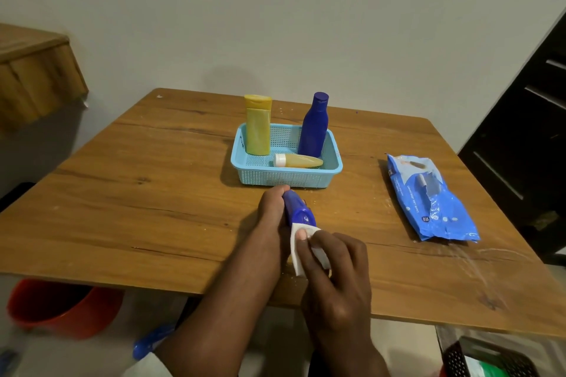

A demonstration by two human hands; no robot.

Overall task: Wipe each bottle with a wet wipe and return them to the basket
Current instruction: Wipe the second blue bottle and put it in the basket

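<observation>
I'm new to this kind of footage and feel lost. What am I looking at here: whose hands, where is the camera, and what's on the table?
There is no machine here. One camera sits on a person's head and looks down at their own two hands. The left hand grips a small blue bottle, and the right hand presses a white wet wipe against it. On the wooden table behind them is a light blue basket with three bottles: a yellow bottle and a tall blue bottle standing, and a small yellow bottle lying down. To the right lies a blue pack of wipes.
</observation>
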